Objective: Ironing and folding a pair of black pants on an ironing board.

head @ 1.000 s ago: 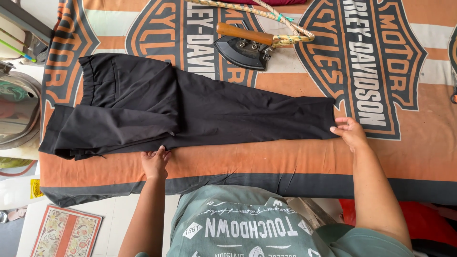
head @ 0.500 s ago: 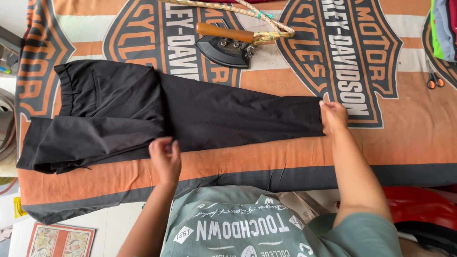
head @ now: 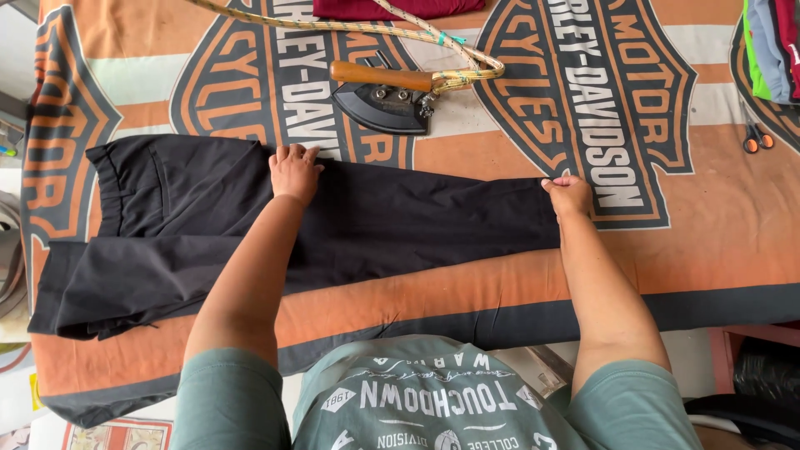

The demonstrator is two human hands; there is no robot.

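Note:
A pair of black trousers (head: 400, 221) lies flat across an orange, black and white printed blanket (head: 717, 225) on the table, waistband to the left, one leg folded out at the lower left. My left hand (head: 294, 171) presses flat on the far edge of the trousers near the seat. The fingers of my right hand (head: 569, 193) pinch the hem end of the leg at the right.
A dark iron (head: 385, 96) with a wooden handle and a braided cord (head: 350, 27) rests beyond the trousers. A maroon cloth (head: 392, 7) lies at the top edge. Folded clothes (head: 771, 46) and orange-handled scissors (head: 757, 137) sit at the far right.
My left hand moved from the near edge of the trousers across to the far edge. My right hand stays at the hem. The view shifted closer.

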